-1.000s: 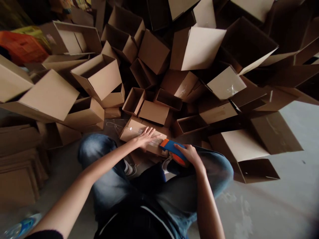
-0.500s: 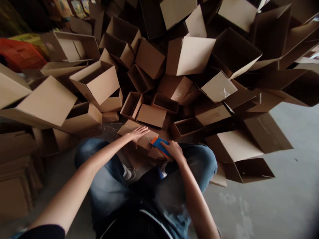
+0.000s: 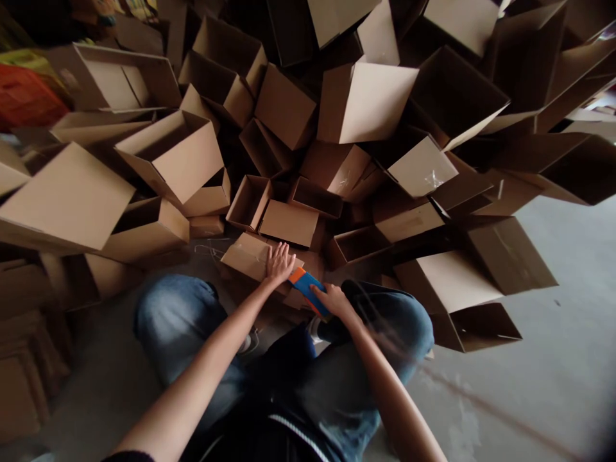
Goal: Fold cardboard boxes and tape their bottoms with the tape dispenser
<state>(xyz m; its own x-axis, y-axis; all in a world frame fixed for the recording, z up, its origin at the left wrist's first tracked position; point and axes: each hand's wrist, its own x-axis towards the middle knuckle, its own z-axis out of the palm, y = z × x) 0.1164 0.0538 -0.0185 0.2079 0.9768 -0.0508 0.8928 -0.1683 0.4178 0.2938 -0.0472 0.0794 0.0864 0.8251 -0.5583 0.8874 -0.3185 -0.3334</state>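
Note:
A small closed cardboard box (image 3: 246, 255) lies before my crossed legs. My left hand (image 3: 280, 262) presses flat on its top near the right end, fingers stretched out. In my right hand (image 3: 333, 298) is a blue and orange tape dispenser (image 3: 308, 286), gripped by its near end. The dispenser's orange front edge meets the right end of the box, just beside my left fingers. Whether tape runs from it cannot be made out.
Open cardboard boxes (image 3: 169, 151) are heaped ahead and to both sides. Flat cardboard (image 3: 24, 378) is stacked at the lower left. An orange crate (image 3: 29, 96) stands at the far left. Grey concrete floor (image 3: 543, 359) shows at the right.
My left hand has slid right along the box top, closer to the dispenser, and its fingers now point forward. The dispenser has tilted slightly. The view has shifted a little.

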